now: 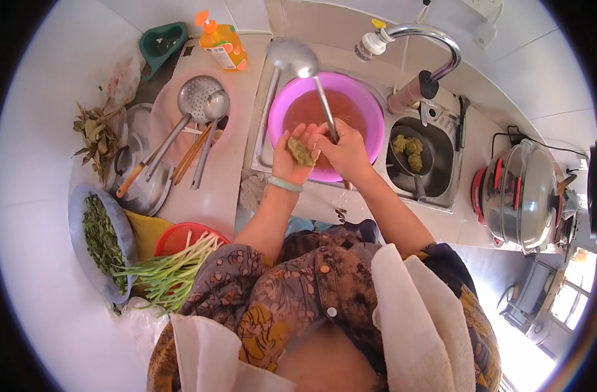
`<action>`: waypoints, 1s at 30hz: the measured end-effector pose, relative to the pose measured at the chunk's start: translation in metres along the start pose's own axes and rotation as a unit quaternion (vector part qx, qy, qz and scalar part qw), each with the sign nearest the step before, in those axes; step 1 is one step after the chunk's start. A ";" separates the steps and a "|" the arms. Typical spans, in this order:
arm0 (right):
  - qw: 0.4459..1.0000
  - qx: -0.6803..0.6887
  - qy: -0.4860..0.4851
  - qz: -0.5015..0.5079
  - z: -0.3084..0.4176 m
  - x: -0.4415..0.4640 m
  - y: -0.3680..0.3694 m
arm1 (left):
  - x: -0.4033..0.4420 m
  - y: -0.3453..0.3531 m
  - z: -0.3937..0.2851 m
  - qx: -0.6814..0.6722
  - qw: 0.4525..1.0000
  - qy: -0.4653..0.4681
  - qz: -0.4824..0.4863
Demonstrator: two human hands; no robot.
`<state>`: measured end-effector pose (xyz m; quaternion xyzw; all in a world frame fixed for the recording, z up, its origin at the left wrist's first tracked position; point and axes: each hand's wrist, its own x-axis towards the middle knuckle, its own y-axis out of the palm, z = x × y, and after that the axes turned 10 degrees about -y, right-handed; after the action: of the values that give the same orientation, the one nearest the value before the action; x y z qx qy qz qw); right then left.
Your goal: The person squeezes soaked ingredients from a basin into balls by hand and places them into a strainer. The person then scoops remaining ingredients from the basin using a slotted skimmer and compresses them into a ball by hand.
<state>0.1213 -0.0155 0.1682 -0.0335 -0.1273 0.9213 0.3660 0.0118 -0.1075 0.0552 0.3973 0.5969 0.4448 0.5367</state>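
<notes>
In the head view, my left hand [296, 171] is cupped palm up around a moist yellow-green clump [300, 151]; a pale bangle circles that wrist. My right hand [346, 149] grips the handle of a steel ladle [294, 57], its bowl raised toward the far rim of a purple basin [374, 117]. The right fingertips come close to the clump; whether they touch it I cannot tell. Both hands are over the near side of the basin, which holds reddish-brown water [341, 104]. Several similar clumps [414, 147] lie in a dark long-handled pan [424, 171] to the right.
The pan stands in a small steel sink [450, 157], below a curved faucet [452, 52]. Left are a pink bowl [164, 108] with utensils, an orange soap bottle [223, 47], a grey-blue basin [80, 215] of leaves and green stalks [171, 271]. A lidded pot [524, 196] stands right.
</notes>
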 end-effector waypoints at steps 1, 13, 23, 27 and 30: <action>0.999 -0.035 -0.022 0.016 0.000 -0.001 -0.001 | 0.000 -0.001 0.004 0.000 1.000 0.002 -0.007; 0.996 -0.089 0.009 -0.019 -0.063 -0.030 -0.069 | -0.006 0.020 -0.002 -0.072 0.977 0.084 -0.181; 0.975 0.150 0.166 0.004 -0.074 -0.037 -0.111 | 0.001 0.027 0.004 -0.047 0.975 0.066 -0.205; 0.988 0.004 0.149 0.036 -0.119 -0.081 -0.126 | 0.006 0.026 0.004 -0.057 0.977 0.077 -0.192; 0.984 -0.111 0.136 0.009 -0.145 -0.099 -0.124 | -0.001 0.018 0.001 -0.057 0.974 0.086 -0.200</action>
<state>0.2987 0.0342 0.0574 -0.2005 -0.1778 0.8914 0.3655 0.0133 -0.1029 0.0723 0.1985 0.6819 0.3941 0.5834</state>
